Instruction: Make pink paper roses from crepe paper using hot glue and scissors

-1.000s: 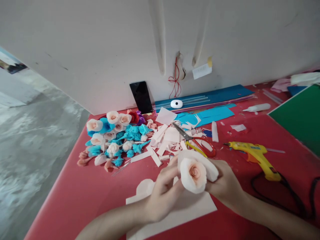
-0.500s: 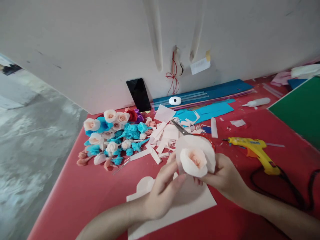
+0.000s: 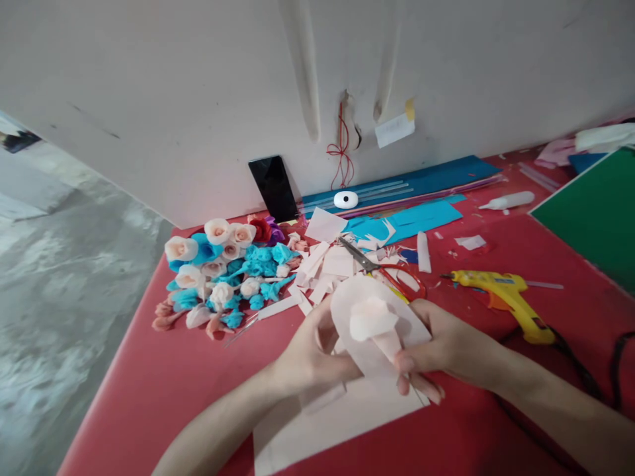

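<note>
Between my hands is a pale pink paper flower (image 3: 374,318), tilted so that its side and narrow base show. A large rounded paper petal (image 3: 342,297) stands behind it, against the bloom. My right hand (image 3: 441,344) pinches the flower near its base, thumb in front. My left hand (image 3: 315,350) curls around the petal's left side, its fingertips partly hidden behind the paper. Under both hands lies a pale sheet of paper (image 3: 342,426) on the red table. Scissors with red handles (image 3: 404,277) rest just beyond the flower.
Finished blue, white and pink paper flowers (image 3: 223,271) crowd the left of the table. Paper scraps (image 3: 330,261) lie in the middle. A yellow glue gun (image 3: 501,287) with its cord is at the right. A phone (image 3: 272,188) leans on the wall beside a white case (image 3: 346,199).
The flower has tipped from facing up to showing its side and base, and has moved slightly left. The scissors' red handles have come into view. My left hand has shifted up behind the petal.
</note>
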Demonstrator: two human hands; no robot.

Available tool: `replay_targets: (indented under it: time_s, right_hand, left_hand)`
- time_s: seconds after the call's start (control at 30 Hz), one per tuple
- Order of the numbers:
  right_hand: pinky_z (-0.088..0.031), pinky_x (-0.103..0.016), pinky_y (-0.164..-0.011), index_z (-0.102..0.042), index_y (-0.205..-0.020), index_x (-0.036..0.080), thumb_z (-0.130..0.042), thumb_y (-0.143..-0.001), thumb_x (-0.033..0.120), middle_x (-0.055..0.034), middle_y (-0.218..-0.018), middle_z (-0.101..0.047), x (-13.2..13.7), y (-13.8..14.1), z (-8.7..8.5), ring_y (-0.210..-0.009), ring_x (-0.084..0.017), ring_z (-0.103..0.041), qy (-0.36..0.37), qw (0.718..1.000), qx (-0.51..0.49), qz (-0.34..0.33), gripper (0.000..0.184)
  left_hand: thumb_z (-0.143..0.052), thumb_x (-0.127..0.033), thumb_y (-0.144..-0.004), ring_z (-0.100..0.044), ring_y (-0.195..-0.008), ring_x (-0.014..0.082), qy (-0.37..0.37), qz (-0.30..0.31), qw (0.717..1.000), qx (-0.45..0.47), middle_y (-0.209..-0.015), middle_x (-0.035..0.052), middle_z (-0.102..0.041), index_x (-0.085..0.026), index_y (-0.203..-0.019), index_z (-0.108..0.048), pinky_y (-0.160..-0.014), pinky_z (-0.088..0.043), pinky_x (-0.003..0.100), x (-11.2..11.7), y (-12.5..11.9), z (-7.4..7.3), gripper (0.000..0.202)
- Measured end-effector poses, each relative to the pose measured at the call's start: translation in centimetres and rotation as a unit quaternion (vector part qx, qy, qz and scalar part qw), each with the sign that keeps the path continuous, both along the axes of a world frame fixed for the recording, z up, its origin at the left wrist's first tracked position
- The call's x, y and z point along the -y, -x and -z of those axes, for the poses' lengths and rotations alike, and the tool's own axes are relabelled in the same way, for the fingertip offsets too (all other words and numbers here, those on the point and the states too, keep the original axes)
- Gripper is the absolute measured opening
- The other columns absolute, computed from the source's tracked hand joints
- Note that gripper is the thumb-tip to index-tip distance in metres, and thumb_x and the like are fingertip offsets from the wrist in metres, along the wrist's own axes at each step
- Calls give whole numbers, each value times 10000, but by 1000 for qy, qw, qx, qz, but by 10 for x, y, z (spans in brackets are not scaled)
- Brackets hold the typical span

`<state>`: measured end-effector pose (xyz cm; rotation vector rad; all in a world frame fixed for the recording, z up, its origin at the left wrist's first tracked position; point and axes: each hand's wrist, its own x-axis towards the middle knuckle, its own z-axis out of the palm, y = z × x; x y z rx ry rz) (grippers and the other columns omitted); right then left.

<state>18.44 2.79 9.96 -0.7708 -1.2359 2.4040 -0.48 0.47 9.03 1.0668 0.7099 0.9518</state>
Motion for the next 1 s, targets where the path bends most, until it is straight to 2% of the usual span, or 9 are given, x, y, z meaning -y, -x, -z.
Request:
replay_targets:
  time_s: [0.13, 0.3, 0.6, 0.67, 0.77, 0.87, 1.0]
  right_hand:
    - [-359, -130, -354, -598, -656, 98, -697, -686, 275, -6, -519, -609, -4, -1, -7, -344, -41, -471, 7, 996, 54, -71, 206]
    - [-367, -122, -350, -589, -689, 99, -708, -674, 339, -13, -587, -636, -7, -1, -7, -355, -37, -484, 19, 990, 75, -117, 268]
    - [-358, -139, -345, -581, -722, 116, -678, -718, 355, 5, -574, -604, -4, -3, 3, -343, -33, -437, -15, 994, 47, -94, 258]
    - [-356, -144, -384, -586, -742, 127, -680, -712, 362, 15, -603, -585, -2, -4, 1, -409, -39, -456, -67, 994, 54, -74, 255]
    - [-344, -156, -463, -595, -751, 155, -733, -646, 331, 34, -624, -525, 2, -4, -5, -536, -60, -463, -195, 977, 90, -11, 248]
    - [-319, -183, -461, -598, -769, 176, -752, -610, 310, 26, -641, -530, 8, -4, -10, -551, -82, -449, -292, 945, 136, 53, 259]
    - [-250, -201, -419, -609, -833, 173, -653, -720, 312, 39, -566, -463, 12, -1, -10, -483, -69, -357, -383, 892, 220, 93, 184]
  left_hand:
    - [-766, -29, -510, -592, -924, 159, -15, 20, 997, -70, -985, -15, -615, -318, -1210, -478, -687, -481, 145, 0, 6, -6, 811]
    - [-720, -24, -548, -564, -734, 88, -40, 33, 996, -76, -871, -41, -595, -340, -1214, -474, -660, -459, 144, 1, 6, -5, 777]
    - [-727, -137, -591, -580, -752, 126, -57, 26, 998, -28, -889, -5, -610, -313, -1196, -489, -655, -463, 190, -2, 3, -1, 674]
    - [-726, -153, -599, -581, -764, 137, -74, 15, 997, -28, -874, 3, -610, -299, -1201, -479, -658, -466, 201, -3, 2, -1, 666]
    - [-715, -178, -621, -571, -719, 125, -95, -8, 995, -30, -823, -2, -603, -283, -1207, -461, -640, -461, 200, -5, 1, 1, 647]
    - [-713, -203, -619, -562, -712, 131, -108, -49, 992, -45, -815, -2, -600, -274, -1195, -459, -631, -457, 212, -5, 1, 4, 633]
    - [-722, -215, -609, -567, -719, 147, -103, -83, 988, -76, -835, 13, -609, -254, -1181, -462, -632, -463, 235, -5, 1, 7, 630]
